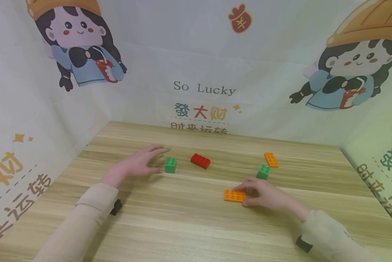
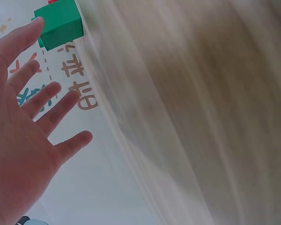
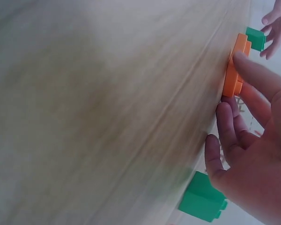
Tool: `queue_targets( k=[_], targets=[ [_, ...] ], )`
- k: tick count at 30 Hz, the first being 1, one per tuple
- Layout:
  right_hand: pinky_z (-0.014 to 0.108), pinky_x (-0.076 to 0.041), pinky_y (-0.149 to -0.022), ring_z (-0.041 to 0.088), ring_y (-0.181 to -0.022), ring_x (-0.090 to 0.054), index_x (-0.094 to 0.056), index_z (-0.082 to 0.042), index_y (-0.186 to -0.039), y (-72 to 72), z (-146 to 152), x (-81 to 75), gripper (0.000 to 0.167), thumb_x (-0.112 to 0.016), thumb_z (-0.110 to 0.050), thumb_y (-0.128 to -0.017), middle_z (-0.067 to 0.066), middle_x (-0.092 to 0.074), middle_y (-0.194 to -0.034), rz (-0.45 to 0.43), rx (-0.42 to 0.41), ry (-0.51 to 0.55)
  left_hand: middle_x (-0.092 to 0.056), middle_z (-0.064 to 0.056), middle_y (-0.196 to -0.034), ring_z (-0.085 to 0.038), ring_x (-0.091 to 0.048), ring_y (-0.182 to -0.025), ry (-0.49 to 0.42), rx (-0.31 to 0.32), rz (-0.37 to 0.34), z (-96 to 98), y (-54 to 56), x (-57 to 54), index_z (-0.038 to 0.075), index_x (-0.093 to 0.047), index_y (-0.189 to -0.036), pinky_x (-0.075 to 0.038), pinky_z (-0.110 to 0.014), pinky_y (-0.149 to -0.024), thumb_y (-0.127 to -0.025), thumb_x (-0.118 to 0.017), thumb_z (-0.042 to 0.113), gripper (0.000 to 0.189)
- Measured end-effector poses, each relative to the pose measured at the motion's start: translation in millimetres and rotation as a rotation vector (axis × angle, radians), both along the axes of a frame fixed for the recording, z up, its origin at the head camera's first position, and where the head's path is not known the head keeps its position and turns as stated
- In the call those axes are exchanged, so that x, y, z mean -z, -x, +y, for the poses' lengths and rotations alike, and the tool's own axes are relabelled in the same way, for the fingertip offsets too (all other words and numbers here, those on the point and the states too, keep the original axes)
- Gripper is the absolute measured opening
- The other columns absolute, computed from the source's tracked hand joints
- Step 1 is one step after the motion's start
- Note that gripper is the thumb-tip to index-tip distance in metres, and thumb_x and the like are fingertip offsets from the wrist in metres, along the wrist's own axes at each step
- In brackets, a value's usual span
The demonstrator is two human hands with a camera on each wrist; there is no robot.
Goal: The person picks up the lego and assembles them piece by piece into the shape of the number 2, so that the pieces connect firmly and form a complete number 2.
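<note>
My right hand (image 1: 263, 193) pinches the right end of an orange toy brick (image 1: 232, 195), which lies flat on the table. In the right wrist view the thumb is along one long side of that orange brick (image 3: 234, 65), with the index finger partly hidden behind it. Just beyond this hand stands a green brick (image 1: 263, 172). My left hand (image 1: 135, 163) is spread, with nothing in its grasp. Its thumb and index finger reach toward another green brick (image 1: 170, 165); the thumb tip overlaps that green brick (image 2: 61, 24) in the left wrist view.
A red brick (image 1: 200, 161) lies between the hands, farther back. At the back right is a second orange brick (image 1: 271, 159). A printed cloth (image 1: 202, 54) hangs behind the wooden table (image 1: 169, 233) and along its sides.
</note>
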State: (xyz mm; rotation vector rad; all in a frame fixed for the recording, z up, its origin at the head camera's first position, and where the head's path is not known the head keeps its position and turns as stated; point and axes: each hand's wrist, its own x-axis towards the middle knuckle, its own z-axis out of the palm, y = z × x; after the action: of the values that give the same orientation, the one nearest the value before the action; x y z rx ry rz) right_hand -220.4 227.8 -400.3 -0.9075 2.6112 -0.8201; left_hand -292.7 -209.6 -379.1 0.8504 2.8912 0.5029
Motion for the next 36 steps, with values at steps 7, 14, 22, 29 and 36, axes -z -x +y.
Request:
queue_targets(
  k=[7, 14, 22, 29, 36],
  targets=[
    [0.022, -0.039, -0.083, 0.014, -0.097, -0.043, -0.058, -0.011, -0.134, 6.7, 6.0, 1.1, 0.048, -0.071, -0.023, -0.090, 0.005, -0.053, -0.111, -0.161, -0.052, 0.090, -0.028, -0.015, -0.162, -0.043, -0.034, -0.145, -0.023, 0.005, -0.017, 3.3, 2.0, 0.9, 0.024, -0.029, -0.156, -0.033, -0.066, -0.111, -0.089, -0.070, 0.039, 0.080],
    [0.022, -0.042, -0.086, 0.014, -0.100, -0.045, -0.058, -0.009, -0.133, 6.9, 6.4, 0.1, 0.045, -0.070, -0.021, -0.091, 0.009, -0.057, -0.118, -0.189, -0.055, 0.114, -0.030, -0.018, -0.160, -0.045, -0.036, -0.143, -0.031, 0.016, -0.012, 5.1, 3.1, 1.3, 0.022, -0.030, -0.156, -0.033, -0.067, -0.111, -0.090, -0.070, 0.036, 0.078],
    [0.021, -0.043, -0.080, 0.014, -0.095, -0.049, -0.061, -0.011, -0.130, 9.3, 0.6, 1.8, 0.042, -0.070, -0.023, -0.091, 0.013, -0.063, -0.130, -0.171, -0.036, 0.118, -0.032, -0.021, -0.158, -0.046, -0.039, -0.140, -0.043, 0.028, -0.018, 8.5, 1.9, -1.4, 0.018, -0.030, -0.155, -0.034, -0.066, -0.111, -0.091, -0.068, 0.032, 0.075],
    [0.020, -0.044, -0.074, 0.010, -0.085, -0.050, -0.063, -0.011, -0.129, 9.2, -8.8, 2.9, 0.042, -0.072, -0.021, -0.089, 0.014, -0.063, -0.130, -0.168, -0.006, 0.118, -0.036, -0.020, -0.155, -0.044, -0.044, -0.137, -0.045, 0.035, -0.032, 11.6, 0.9, -2.9, 0.016, -0.033, -0.154, -0.036, -0.063, -0.111, -0.091, -0.069, 0.028, 0.074],
    [0.019, -0.042, -0.066, 0.007, -0.075, -0.049, -0.066, -0.013, -0.126, 9.4, -21.7, 2.6, 0.040, -0.074, -0.020, -0.087, 0.008, -0.067, -0.115, -0.115, -0.018, 0.114, -0.045, -0.016, -0.150, -0.036, -0.056, -0.126, -0.066, 0.057, -0.056, 13.9, 4.6, 1.9, 0.014, -0.036, -0.152, -0.043, -0.056, -0.109, -0.087, -0.073, 0.017, 0.075]
  ],
)
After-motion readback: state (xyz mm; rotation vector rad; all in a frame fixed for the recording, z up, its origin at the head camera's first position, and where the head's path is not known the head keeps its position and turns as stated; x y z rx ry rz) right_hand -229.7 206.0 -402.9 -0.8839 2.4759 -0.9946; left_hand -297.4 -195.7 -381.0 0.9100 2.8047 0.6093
